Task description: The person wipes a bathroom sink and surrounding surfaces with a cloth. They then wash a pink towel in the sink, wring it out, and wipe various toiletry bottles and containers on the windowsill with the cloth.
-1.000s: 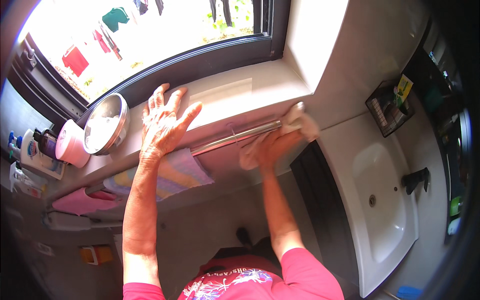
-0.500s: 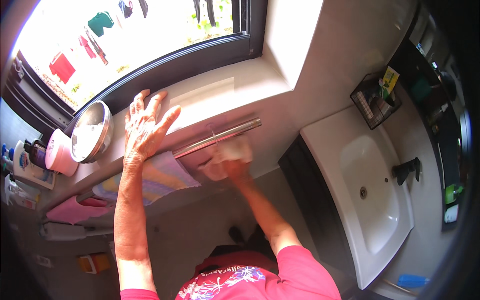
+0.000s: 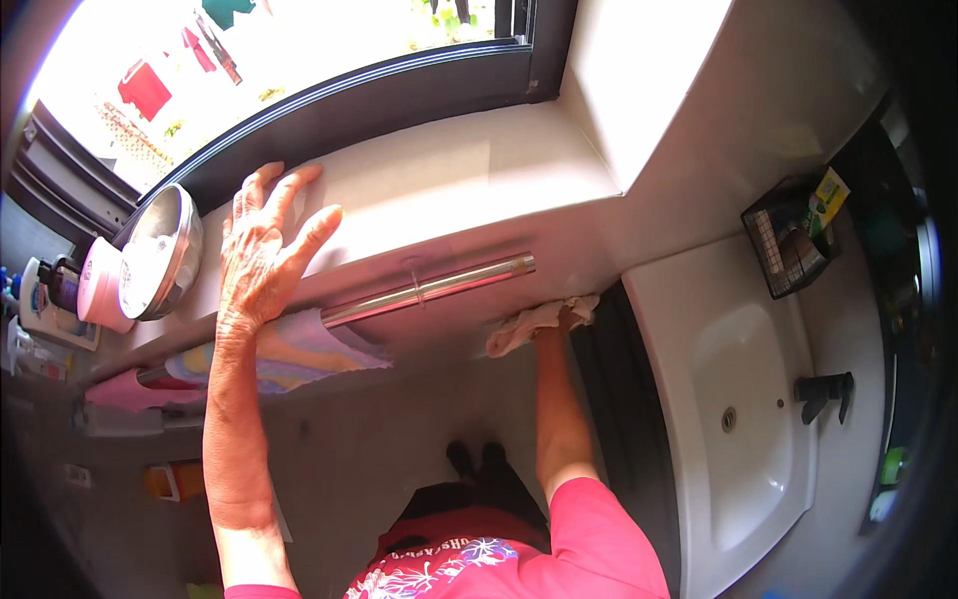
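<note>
My left hand rests on the pale window sill, fingers spread and nothing in them. Lower and to the right, my right hand grips a whitish cloth against the wall below the sill, beside the dark vanity cabinet. The cloth covers most of its fingers. Between the hands a shiny metal towel rail runs along the wall. A pastel striped towel hangs from it, close to my left wrist.
A metal bowl, a pink tub and several bottles stand at the sill's left end. On the right is a white washbasin with a black tap. A black wire basket hangs above it. The window frame borders the sill.
My right hand has moved the cloth from the towel rail rightward and down to the wall near the cabinet. My left hand stays spread on the sill. The view has shifted slightly.
</note>
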A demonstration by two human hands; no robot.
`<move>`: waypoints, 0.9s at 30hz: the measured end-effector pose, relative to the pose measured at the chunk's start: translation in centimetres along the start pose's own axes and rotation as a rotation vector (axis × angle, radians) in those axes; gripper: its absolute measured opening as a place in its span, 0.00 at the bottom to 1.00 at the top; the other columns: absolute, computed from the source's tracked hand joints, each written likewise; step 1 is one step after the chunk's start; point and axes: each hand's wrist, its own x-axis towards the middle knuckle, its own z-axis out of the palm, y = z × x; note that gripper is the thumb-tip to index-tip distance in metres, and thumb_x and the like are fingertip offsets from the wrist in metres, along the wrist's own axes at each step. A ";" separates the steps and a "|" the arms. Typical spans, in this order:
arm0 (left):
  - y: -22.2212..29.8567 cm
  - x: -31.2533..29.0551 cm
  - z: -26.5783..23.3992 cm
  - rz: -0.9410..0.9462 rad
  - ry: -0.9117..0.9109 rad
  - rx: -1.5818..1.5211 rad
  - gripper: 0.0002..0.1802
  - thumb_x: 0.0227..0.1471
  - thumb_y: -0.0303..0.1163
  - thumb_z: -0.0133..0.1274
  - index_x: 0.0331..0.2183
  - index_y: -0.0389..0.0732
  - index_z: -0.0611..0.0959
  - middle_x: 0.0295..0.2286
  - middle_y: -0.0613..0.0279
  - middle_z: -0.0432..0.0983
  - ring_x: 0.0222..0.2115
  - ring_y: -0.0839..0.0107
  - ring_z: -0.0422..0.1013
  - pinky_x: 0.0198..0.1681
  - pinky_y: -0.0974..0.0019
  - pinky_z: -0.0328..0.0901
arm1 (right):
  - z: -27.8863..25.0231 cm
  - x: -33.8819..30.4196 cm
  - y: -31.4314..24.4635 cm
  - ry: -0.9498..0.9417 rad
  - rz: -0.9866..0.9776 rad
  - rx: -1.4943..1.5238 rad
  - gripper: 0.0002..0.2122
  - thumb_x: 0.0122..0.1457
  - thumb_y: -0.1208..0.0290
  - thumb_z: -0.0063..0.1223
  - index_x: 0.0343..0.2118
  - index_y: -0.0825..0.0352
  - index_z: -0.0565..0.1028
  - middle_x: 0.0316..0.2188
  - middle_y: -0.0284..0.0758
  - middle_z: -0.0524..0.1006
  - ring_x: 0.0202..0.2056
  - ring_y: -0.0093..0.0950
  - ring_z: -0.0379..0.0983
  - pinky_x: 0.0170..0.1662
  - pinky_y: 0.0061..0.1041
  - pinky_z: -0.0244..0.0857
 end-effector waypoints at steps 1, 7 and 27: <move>0.0 0.0 0.1 -0.003 -0.003 -0.007 0.30 0.48 0.56 0.50 0.49 0.52 0.74 0.53 0.50 0.59 0.56 0.55 0.55 0.58 0.52 0.49 | 0.0 -0.2 0.1 0.001 0.097 0.086 0.17 0.57 0.80 0.34 0.51 0.75 0.58 0.48 0.45 0.64 0.47 0.37 0.62 0.53 0.32 0.55; 0.0 0.0 0.0 -0.016 -0.009 -0.023 0.29 0.48 0.55 0.50 0.49 0.53 0.74 0.53 0.51 0.60 0.55 0.55 0.56 0.57 0.52 0.50 | 1.3 -2.2 -2.9 -0.042 0.185 0.277 0.18 0.58 0.79 0.33 0.52 0.72 0.57 0.49 0.43 0.62 0.49 0.33 0.60 0.54 0.30 0.54; -1.0 -1.0 0.5 0.259 0.156 -0.075 0.26 0.48 0.48 0.54 0.47 0.45 0.76 0.51 0.49 0.63 0.53 0.53 0.59 0.55 0.54 0.54 | 4.2 -11.0 -3.1 0.056 -1.101 -0.496 0.08 0.55 0.76 0.45 0.37 0.73 0.68 0.38 0.45 0.69 0.39 0.37 0.66 0.43 0.34 0.61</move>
